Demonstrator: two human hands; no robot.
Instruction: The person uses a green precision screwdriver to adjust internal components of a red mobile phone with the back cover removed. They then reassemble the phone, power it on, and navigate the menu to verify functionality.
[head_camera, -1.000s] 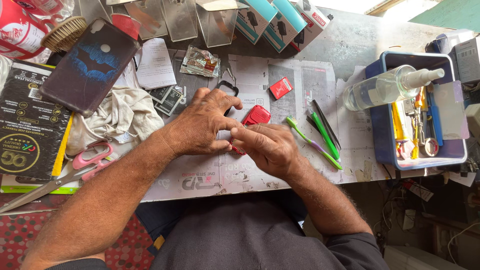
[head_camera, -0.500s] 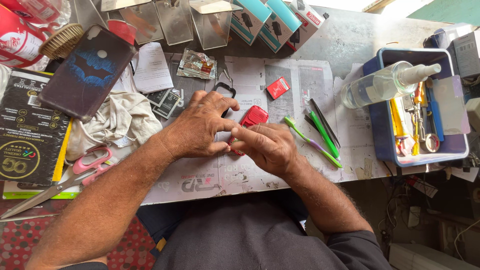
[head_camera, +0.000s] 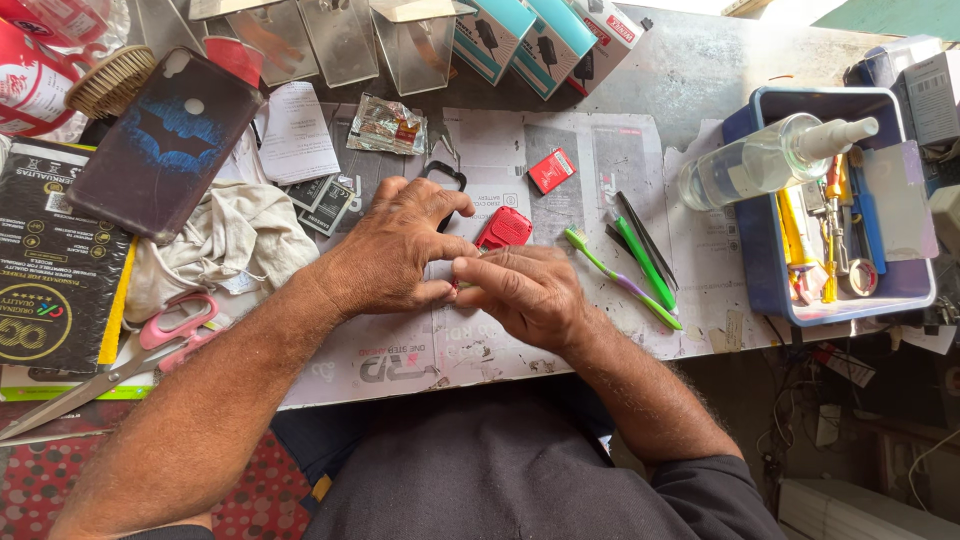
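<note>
My left hand (head_camera: 385, 255) and my right hand (head_camera: 525, 295) meet at the middle of the workbench, fingertips pressed together over a small pale object (head_camera: 443, 272) that they mostly hide. A black-rimmed flat piece (head_camera: 447, 178) pokes out beyond my left fingers. A small red device (head_camera: 503, 228) lies just past my right hand's knuckles. Right of it lies a green and purple toothbrush (head_camera: 622, 280).
A blue tray (head_camera: 760, 270) with tools and a spray bottle (head_camera: 765, 160) stands at the right. A dark phone case (head_camera: 165, 140), a white cloth (head_camera: 235, 235), pink-handled scissors (head_camera: 150, 345) and a black packet (head_camera: 50, 270) lie left. Clear boxes (head_camera: 330, 40) and teal cartons (head_camera: 520, 30) line the back.
Both hands stay pressed together at the same spot, and only the fingers shift slightly. The view has drifted a little.
</note>
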